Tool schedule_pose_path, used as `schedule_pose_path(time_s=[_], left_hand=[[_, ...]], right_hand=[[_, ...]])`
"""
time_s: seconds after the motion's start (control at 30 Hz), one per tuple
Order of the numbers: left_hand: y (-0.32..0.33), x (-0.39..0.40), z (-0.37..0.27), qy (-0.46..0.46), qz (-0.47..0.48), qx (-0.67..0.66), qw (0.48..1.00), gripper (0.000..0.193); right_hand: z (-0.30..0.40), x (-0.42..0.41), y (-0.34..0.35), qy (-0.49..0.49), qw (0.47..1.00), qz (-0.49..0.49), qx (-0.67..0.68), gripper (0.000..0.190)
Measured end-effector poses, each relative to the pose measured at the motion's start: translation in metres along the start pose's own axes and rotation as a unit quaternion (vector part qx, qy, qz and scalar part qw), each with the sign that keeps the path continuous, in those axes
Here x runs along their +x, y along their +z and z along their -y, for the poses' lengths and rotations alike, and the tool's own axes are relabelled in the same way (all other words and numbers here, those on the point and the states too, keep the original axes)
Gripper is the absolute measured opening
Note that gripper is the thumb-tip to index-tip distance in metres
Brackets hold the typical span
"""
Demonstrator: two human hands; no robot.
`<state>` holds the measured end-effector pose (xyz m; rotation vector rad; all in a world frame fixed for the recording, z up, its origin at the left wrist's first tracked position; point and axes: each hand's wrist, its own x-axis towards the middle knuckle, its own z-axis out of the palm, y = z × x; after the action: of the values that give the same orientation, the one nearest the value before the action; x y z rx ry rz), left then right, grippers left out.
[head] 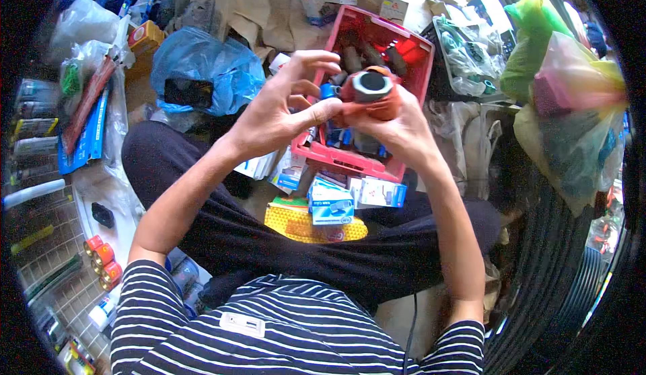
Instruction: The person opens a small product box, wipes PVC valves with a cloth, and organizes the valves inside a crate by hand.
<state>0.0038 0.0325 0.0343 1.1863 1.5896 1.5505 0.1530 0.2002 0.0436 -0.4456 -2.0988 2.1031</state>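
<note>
My right hand (398, 122) holds a pipe fitting with a grey hexagonal end and a round dark bore (372, 83). An orange-red cloth (376, 110) is wrapped around the fitting below its rim. To the left, my left hand (298, 97) has its fingers spread and holds nothing. Its thumb tip is at the cloth's edge; whether it touches cannot be told. A small blue piece (328, 90) shows between the hands, and I cannot tell whether it belongs to the fitting. Beneath both hands is a red plastic crate (348, 160) with dark and blue fittings inside.
Printed cardboard boxes (332, 206) and a yellow textured packet (303, 223) lie before my crossed legs. At left, a phone (188, 94) rests on a blue plastic bag (212, 57). A tray of bagged parts (467, 57), filled bags (565, 82) and black coiled pipe (535, 254) stand right.
</note>
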Motion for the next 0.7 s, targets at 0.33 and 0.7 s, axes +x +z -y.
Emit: schedule_pose_path(time_s=[0.33,0.7], left_hand=[[0.009,-0.006,0.014,-0.086,0.163,-0.023,0.983,0.035],[0.004,-0.002,0.011,-0.060,0.043,0.071,0.995,0.046]], right_hand=[[-0.001,-0.011,0.003,-0.072,0.995,-0.070,-0.010,0.044],[0.007,-0.011,-0.004,-0.084,0.994,-0.067,0.016,0.020]])
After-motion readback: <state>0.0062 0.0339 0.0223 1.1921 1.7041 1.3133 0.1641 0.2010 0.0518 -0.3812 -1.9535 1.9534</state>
